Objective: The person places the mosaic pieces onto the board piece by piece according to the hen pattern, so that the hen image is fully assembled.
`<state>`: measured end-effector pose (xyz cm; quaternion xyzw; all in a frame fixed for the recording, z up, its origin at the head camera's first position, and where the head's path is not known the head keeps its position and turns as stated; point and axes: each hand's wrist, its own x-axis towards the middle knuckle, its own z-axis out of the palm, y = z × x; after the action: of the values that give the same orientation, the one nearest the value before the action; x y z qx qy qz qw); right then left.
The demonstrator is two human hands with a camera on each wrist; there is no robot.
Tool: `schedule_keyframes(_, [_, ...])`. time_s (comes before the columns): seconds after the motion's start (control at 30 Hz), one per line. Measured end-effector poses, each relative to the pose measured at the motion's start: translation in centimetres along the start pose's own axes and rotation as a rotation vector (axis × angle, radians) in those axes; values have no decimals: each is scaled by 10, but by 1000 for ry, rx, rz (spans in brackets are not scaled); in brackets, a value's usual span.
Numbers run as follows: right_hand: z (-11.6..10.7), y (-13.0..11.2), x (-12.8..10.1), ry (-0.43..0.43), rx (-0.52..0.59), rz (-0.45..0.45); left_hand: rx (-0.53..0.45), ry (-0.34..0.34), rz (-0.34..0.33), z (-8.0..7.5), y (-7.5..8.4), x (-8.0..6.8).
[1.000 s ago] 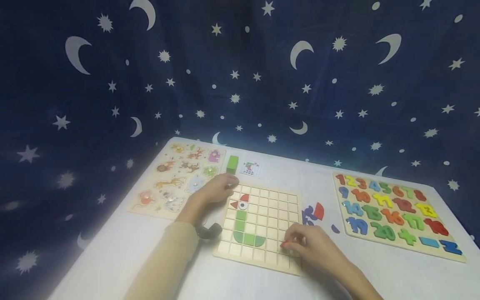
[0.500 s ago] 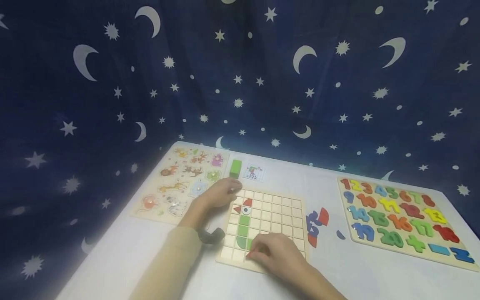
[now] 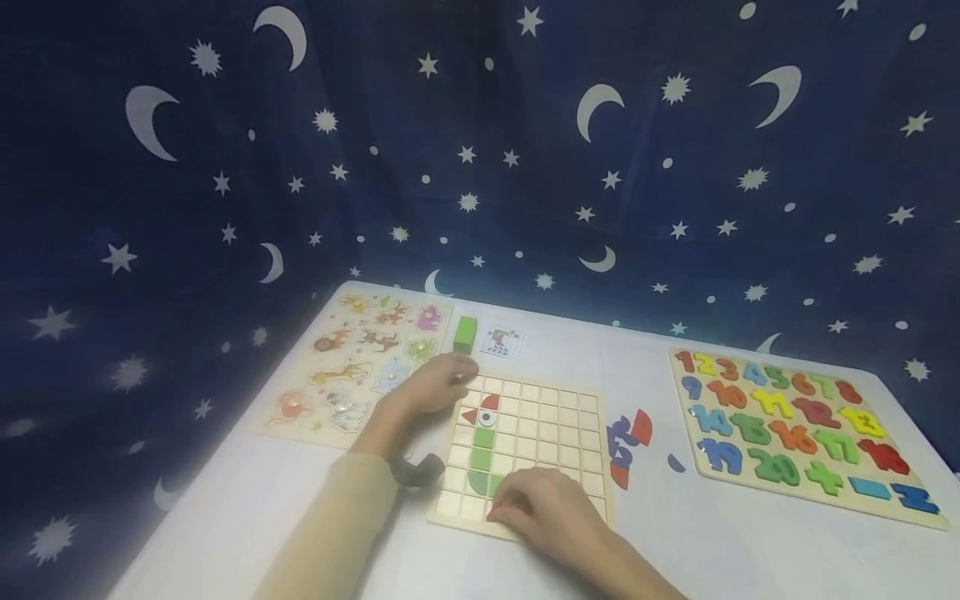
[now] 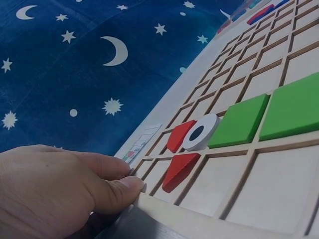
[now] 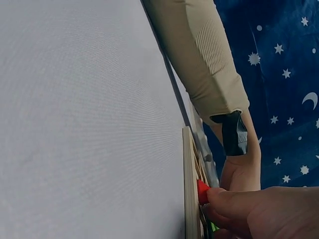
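The left hand lay at the far left corner of the grid board, its fingers loosely curled with the thumb pressed against the board's edge — it held nothing. Left of the board lay the animal puzzle; just beyond the board's far left corner stood a green block and a small card. The right hand rested over the board's near edge, fingers curled, pinching a red piece at the near left cells, beside the green pieces. Right of the board lay loose pieces on bare table — then, well apart, the number puzzle.
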<state>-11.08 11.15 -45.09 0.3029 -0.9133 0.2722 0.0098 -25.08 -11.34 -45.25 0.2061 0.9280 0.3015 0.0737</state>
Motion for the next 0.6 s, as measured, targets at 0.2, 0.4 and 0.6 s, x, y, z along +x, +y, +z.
schedule_keyframes(0.2, [1,-1,-2,13,-49,-11,3,-3,9,2,-4,1])
schedule_keyframes(0.4, [1,1,-3,54,-111,-46,-3,-7,2,2,-4,1])
schedule_keyframes(0.6, [2,1,-3,67,-138,-51,2,-7,-12,1,-2,0])
